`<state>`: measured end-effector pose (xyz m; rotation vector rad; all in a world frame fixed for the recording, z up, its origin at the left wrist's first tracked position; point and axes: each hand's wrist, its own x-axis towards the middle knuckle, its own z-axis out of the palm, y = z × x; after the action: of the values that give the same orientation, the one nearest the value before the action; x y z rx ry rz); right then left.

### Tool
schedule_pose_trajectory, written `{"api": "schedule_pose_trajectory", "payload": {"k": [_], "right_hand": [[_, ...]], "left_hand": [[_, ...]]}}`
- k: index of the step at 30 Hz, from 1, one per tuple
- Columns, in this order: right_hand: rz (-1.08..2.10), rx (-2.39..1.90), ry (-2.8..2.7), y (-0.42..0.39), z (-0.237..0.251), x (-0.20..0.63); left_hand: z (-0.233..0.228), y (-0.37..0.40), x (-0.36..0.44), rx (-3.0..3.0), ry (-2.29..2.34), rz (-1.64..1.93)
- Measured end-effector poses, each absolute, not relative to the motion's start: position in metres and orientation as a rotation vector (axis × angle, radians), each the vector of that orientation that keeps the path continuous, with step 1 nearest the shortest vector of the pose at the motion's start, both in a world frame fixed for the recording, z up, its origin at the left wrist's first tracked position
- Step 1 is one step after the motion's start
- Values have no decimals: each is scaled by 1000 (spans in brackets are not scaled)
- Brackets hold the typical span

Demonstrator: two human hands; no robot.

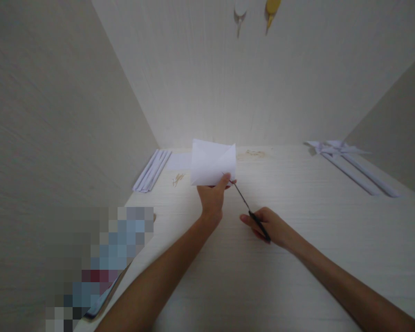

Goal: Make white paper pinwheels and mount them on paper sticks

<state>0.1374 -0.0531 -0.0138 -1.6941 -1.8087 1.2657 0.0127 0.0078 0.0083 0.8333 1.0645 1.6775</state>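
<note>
My left hand point(212, 198) grips a white sheet of paper point(212, 161) by its lower right part, with the thumb on top and the fingers underneath. Faint diagonal creases run across the sheet, which is held up off the table. In my right hand point(268, 226) is a pair of black-handled scissors point(257, 224), pointing up and left. Their blades reach the paper's lower right corner, beside my left thumb. Whether the blades are apart or closed there I cannot tell.
Rolled paper sticks point(152, 170) lie at the left, near a flat paper piece point(178, 161) and small cotton swabs point(178, 178). Rubber bands point(255, 153) lie at the back. Paper pinwheels point(339, 147) on sticks rest at right. Wall hooks point(273, 7) hang above. A pixelated area covers the lower left.
</note>
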Motion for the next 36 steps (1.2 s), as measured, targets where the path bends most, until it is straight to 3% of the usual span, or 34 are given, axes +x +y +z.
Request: {"api": "schedule_pose_trajectory", "payload": {"k": [19, 36], "right_hand": [[1133, -1724, -1909, -52, -15, 137], [1280, -1513, -1743, -47, -21, 144]], "left_hand": [[8, 8, 13, 806, 1058, 1671], [-10, 22, 3, 861, 1082, 1629]]}}
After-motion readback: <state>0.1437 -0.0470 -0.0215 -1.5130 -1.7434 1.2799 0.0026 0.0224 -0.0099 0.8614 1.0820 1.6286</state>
